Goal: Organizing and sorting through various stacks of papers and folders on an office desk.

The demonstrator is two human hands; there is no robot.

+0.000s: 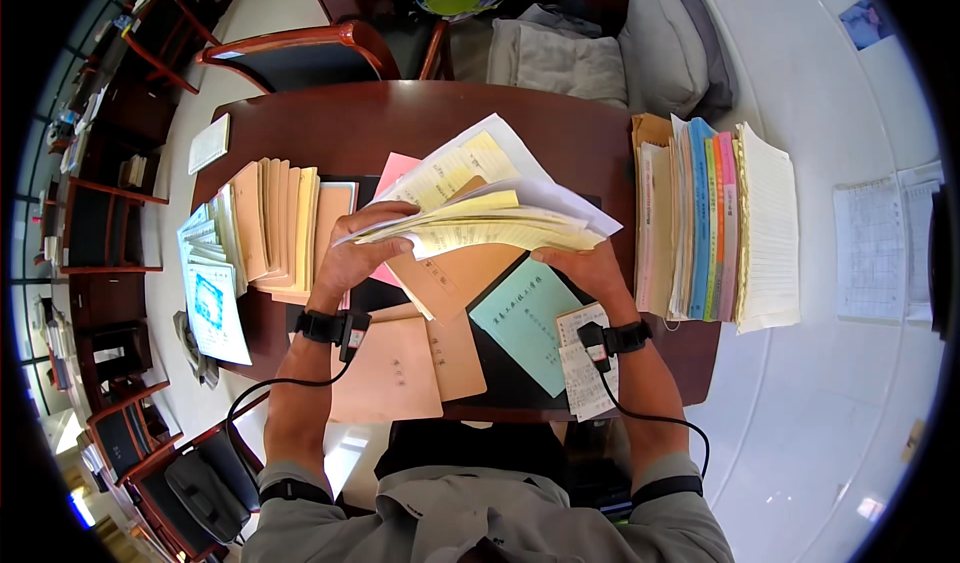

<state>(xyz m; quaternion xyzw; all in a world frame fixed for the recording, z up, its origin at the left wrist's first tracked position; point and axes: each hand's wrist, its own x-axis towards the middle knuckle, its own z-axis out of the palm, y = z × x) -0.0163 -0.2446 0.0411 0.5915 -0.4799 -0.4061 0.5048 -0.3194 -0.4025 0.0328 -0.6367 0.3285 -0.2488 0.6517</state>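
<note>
Both hands grip a loose, bent stack of white and yellow paper sheets point(480, 225) above the desk. My left hand point(364, 252) pinches its left end between thumb and fingers. At the right end, my right hand point(589, 267) has its thumb in front, with its fingers hidden behind the paper. Beneath the stack lie a brown paper folder point(442, 278), a pink sheet point(397, 169) and more sheets. Nearer to me rest two tan booklets, the front one point(386, 368) overlapping the other point(454, 360). A mint-green booklet point(525, 315) lies aslant below my right hand, beside handwritten slips point(589, 390).
Fanned tan and yellow folders point(274, 218) line the desk's left side, with blue-printed papers point(214, 300) beyond them. Books and colourful folders point(686, 218) stand along the right edge. A small notepad point(208, 144) overhangs the far left corner. Across the dark wooden desk point(420, 109) is a chair point(300, 57).
</note>
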